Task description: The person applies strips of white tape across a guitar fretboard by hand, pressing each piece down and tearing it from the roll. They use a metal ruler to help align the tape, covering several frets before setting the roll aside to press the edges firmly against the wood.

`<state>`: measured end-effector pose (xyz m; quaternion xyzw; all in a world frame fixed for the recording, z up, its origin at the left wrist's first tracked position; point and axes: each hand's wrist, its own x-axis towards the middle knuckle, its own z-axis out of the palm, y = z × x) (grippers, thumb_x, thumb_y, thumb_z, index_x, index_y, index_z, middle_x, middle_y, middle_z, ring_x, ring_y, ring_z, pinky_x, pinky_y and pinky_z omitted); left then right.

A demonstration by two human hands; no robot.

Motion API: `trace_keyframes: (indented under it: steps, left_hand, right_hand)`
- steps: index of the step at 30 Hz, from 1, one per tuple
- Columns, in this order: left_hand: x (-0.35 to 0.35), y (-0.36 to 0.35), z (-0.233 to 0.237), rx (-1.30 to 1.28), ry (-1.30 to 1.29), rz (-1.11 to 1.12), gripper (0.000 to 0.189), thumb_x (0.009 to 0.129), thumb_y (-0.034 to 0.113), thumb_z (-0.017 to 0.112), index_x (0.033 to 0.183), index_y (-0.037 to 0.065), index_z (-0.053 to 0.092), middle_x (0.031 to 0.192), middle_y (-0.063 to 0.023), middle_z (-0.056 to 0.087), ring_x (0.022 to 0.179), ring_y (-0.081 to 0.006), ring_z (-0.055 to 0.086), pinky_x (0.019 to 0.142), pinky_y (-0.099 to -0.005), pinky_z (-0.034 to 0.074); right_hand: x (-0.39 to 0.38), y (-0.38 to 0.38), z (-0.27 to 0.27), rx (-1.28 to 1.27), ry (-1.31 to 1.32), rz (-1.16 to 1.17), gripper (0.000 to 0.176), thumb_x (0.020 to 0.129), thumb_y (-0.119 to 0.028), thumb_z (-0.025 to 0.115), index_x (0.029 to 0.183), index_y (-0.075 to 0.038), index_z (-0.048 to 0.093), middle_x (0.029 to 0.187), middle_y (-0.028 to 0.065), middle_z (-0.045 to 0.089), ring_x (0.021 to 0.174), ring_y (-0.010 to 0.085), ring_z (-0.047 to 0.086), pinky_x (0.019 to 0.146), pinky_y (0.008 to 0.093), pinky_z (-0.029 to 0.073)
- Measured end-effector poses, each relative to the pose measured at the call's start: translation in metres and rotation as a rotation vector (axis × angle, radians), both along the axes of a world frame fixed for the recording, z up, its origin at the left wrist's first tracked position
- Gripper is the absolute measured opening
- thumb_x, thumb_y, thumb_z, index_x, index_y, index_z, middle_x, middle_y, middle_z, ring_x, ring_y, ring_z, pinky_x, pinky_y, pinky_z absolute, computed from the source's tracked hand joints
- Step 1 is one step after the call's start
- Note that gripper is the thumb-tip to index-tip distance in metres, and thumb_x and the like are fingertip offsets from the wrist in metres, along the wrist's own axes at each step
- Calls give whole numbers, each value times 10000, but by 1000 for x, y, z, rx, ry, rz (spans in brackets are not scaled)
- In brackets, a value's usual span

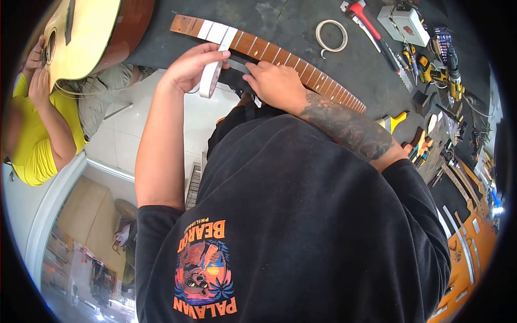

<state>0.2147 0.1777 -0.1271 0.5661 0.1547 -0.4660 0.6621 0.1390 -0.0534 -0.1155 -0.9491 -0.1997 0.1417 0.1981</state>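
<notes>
A guitar fretboard [274, 55] with metal frets and diamond inlays lies at the table's near edge. White strips of masking tape [216, 33] cover a few fret spaces near its left end. My left hand [191, 67] is closed round a roll of masking tape [207, 83], just below the taped part. From the roll, a short strip of tape [237, 65] runs across to my right hand [277, 85]. The right fingers are pinched at that strip's end, close to the fretboard's near side. The right fingertips are partly hidden.
Another roll of tape [332, 36] lies on the dark table [291, 21]. A red-handled hammer [371, 29], a saw blade [405, 79], yellow drills [431, 71] and a yellow-handled brush [396, 121] are at the right. On the left, a person in yellow [46, 129] holds an acoustic guitar [91, 32].
</notes>
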Motion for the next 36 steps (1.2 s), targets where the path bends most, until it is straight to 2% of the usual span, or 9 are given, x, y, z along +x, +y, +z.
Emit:
trace_keyframes:
  steps: [6, 12, 15, 20, 21, 24, 27, 32, 36]
  left_hand:
    - [-8, 7, -1, -93, -43, -15, 673, 867, 248, 788, 1390, -16, 455, 1152, -118, 667, 1111, -173, 635, 893, -300, 511]
    - [-9, 10, -2, -87, -69, -54, 767, 842, 220, 810, 1436, -29, 393, 1214, -134, 633, 1191, -200, 601, 948, -317, 493]
    - [-9, 13, -2, -105, -74, -67, 822, 835, 216, 815, 1464, -44, 356, 1221, -141, 626, 1211, -212, 592, 958, -323, 489]
    - [-10, 10, 4, -93, -100, -82, 880, 832, 235, 819, 1490, -63, 317, 1243, -153, 613, 1215, -230, 589, 961, -324, 488]
    - [-11, 9, 4, -88, -100, -66, 872, 834, 242, 818, 1484, -64, 325, 1239, -153, 615, 1206, -227, 592, 961, -324, 488]
    - [-14, 9, 6, -58, -104, -10, 838, 840, 260, 813, 1463, -62, 354, 1229, -151, 623, 1173, -216, 602, 960, -323, 488]
    - [-18, 8, 10, -3, -92, 50, 786, 846, 274, 809, 1429, -49, 393, 1217, -147, 631, 1134, -200, 608, 959, -317, 487]
    - [-37, 3, 7, 10, -191, 129, 682, 855, 271, 804, 1358, -18, 446, 1195, -127, 635, 1137, -174, 588, 946, -287, 471]
    - [-48, -7, 10, 125, -300, 263, 593, 883, 246, 785, 1319, 1, 467, 1166, -92, 628, 1141, -155, 572, 944, -281, 461]
  right_hand:
    - [-8, 12, -19, 45, -154, -39, 221, 920, -277, 671, 1023, -86, 716, 783, 62, 660, 639, 283, 685, 584, 389, 552]
    - [-9, 22, -18, 16, -17, -151, 185, 914, -240, 669, 994, -83, 724, 820, 88, 678, 715, 305, 697, 654, 414, 556]
    - [-7, 25, -10, 76, 42, -236, 173, 908, -195, 654, 866, -33, 698, 862, 142, 703, 776, 333, 719, 685, 445, 567]
    - [1, 31, 2, 15, 232, -358, 199, 887, -230, 685, 945, -47, 736, 894, 157, 738, 839, 356, 719, 753, 459, 566]
    - [5, 32, 5, -24, 292, -368, 216, 888, -246, 689, 980, -62, 754, 906, 154, 747, 858, 356, 718, 779, 460, 564]
    - [11, 30, 15, 18, 408, -430, 184, 844, -228, 717, 867, -54, 772, 862, 182, 744, 892, 369, 724, 797, 445, 574]
    - [12, 15, 18, 55, 629, -473, 190, 822, -248, 740, 881, -76, 792, 869, 175, 749, 913, 352, 728, 826, 428, 571]
    - [0, -17, 37, 203, 686, -413, 215, 825, -241, 767, 849, -29, 751, 790, 132, 732, 768, 256, 715, 733, 368, 546]
    - [5, -25, 61, 266, 578, -444, 198, 853, -197, 748, 950, -27, 728, 830, 117, 725, 761, 249, 686, 733, 375, 543]
